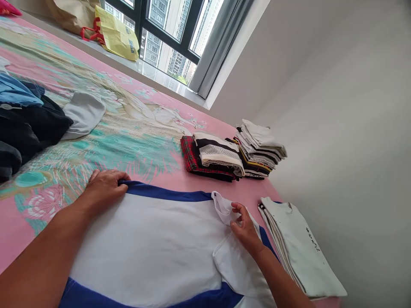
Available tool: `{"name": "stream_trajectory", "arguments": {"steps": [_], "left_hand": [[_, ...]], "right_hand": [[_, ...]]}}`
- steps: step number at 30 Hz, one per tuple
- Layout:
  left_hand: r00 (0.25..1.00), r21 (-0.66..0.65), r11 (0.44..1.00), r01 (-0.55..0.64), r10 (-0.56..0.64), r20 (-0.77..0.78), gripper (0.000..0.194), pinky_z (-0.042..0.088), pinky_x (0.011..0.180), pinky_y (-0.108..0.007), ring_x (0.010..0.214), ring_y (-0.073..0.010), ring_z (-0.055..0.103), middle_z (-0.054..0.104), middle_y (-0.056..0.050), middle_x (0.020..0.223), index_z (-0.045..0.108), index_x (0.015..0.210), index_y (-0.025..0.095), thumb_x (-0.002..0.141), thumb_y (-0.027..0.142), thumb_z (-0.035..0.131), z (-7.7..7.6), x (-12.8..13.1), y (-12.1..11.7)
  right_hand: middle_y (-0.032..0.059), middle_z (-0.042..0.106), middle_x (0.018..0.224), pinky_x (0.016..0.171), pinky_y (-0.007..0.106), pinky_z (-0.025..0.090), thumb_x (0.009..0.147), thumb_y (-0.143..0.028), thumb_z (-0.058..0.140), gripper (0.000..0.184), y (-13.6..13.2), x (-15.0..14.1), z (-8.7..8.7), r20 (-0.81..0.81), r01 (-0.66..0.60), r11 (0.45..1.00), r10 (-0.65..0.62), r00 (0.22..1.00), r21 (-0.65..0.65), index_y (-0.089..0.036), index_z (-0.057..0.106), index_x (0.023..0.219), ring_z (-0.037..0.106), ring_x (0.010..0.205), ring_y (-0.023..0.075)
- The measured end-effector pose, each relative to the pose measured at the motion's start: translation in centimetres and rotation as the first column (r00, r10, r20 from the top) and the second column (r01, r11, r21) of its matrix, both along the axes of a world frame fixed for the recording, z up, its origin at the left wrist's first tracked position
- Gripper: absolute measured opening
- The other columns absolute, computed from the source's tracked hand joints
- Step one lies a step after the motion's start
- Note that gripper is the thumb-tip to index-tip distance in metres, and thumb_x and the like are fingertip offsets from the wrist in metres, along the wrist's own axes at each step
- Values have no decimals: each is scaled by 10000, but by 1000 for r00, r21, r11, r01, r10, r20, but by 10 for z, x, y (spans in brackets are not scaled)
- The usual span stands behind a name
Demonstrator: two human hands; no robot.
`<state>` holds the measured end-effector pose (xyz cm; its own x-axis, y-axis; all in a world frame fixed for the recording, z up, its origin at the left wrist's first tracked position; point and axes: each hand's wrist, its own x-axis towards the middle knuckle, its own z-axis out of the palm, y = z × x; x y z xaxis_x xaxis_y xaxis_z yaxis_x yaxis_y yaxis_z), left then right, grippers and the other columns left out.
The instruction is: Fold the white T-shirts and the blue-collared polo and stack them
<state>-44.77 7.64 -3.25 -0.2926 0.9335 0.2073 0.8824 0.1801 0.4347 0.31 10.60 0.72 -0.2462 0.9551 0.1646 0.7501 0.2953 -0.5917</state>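
Note:
A white shirt with blue edges (pixel 154 244) lies spread flat on the pink patterned bed (pixel 105 141) in front of me. My left hand (pixel 104 188) presses down on its far blue hem with fingers curled over the edge. My right hand (pixel 245 229) pinches the white collar area, lifting a small fold of cloth near the shirt's right end.
A folded white shirt (pixel 302 248) lies at the bed's right edge. Two stacks of folded clothes (pixel 234 156) stand beyond it near the wall. A heap of dark and blue unfolded clothes (pixel 25 124) sits at the left. Bags (pixel 112 34) rest on the windowsill.

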Motion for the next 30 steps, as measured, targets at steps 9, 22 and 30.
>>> {"name": "stream_trajectory", "arguments": {"steps": [9,22,30], "left_hand": [[996,-23,999,23,-21,84,288,336,972,-402,926,-251,580,696,-23,873,665,791,232,639,290,428,8,3,-6],[976,-32,999,22,-15,215,363,515,802,-395,974,-254,582,580,-45,1133,578,1110,126,858,387,563,80,26,-63],[967,-38,974,224,-217,135,227,511,812,-335,898,-168,609,642,-47,1043,643,1025,176,822,270,607,102,33,-131]], "right_hand": [[9,535,768,642,266,440,732,-384,551,207,-1,-11,-2,-66,83,996,-84,994,-20,-184,563,786,502,651,145],[1,566,638,512,245,409,604,-553,676,468,-23,25,49,-388,216,970,-242,889,-109,-159,629,852,472,546,130],[25,627,688,497,242,443,679,-512,660,408,-82,60,85,-290,25,996,-48,956,-83,-191,651,931,554,580,158]]}}
